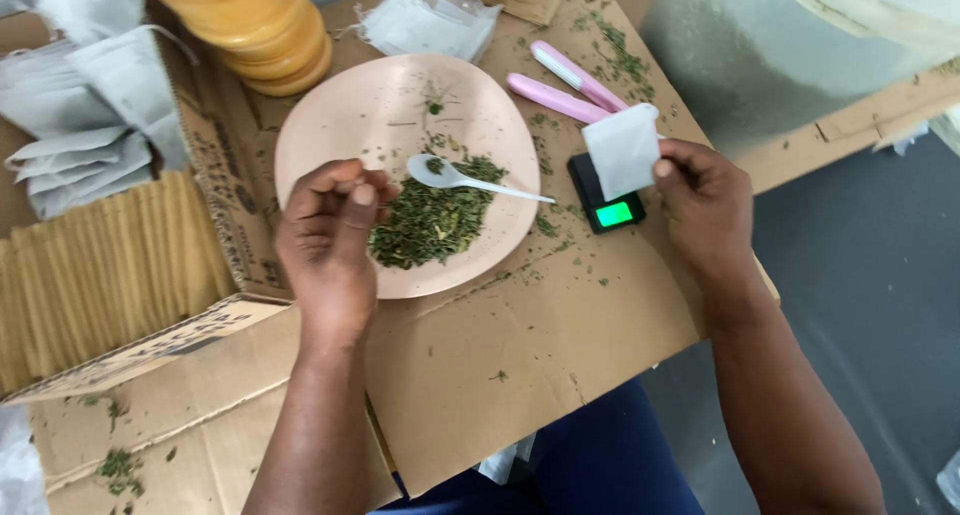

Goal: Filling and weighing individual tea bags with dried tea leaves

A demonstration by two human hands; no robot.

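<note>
Covering scale (604, 201) — right hand's (703, 200) sachet (623, 149)

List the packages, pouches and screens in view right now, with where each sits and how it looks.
Small white square sachet: pinched in the right hand, above the scale.
Pocket scale: black, flat, on the cardboard right of the pink plate; small screen lit green.
Pile of white-grey sachets: far left, loosely stacked.
Clear bag of white sachets: top centre, behind the plate.
Brown cardboard box: left, filled with upright tan sheets.
</note>
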